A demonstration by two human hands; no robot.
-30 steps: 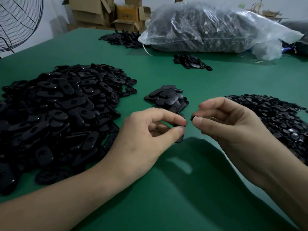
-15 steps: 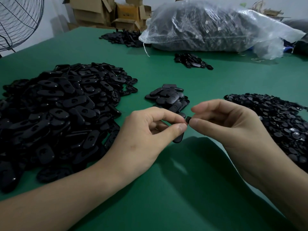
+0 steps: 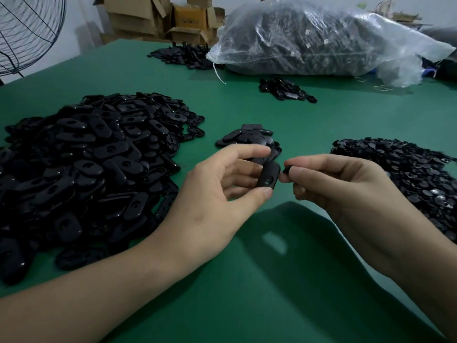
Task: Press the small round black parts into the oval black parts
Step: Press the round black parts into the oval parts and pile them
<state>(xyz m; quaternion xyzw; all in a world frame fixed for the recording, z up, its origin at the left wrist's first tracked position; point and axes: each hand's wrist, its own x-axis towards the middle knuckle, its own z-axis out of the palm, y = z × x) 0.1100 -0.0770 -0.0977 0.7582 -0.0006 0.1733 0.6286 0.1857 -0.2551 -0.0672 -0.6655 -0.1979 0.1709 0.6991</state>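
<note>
I had the mating step in hand. My left hand (image 3: 217, 194) pinched one oval part (image 3: 268, 175) between thumb and forefinger, above the tabletop (image 3: 272, 280), its hole turned toward the right. My right hand (image 3: 346, 184) had its fingers (image 3: 321, 162) curled on what I took to be a small round part (image 3: 286, 168), though only a dark sliver showed at the fingertips. The two pieces were just apart, not yet joined.

Next, I judged, the round piece needed lining up with the hole and a square squeeze home.

The heap of oval parts (image 3: 81, 157) lay to the left, the heap of round parts (image 3: 408, 169) to the right and a small stack (image 3: 247, 138) just behind the hands. Nothing stood between the two pieces. A clear bag (image 3: 321, 38) sat far back.
</note>
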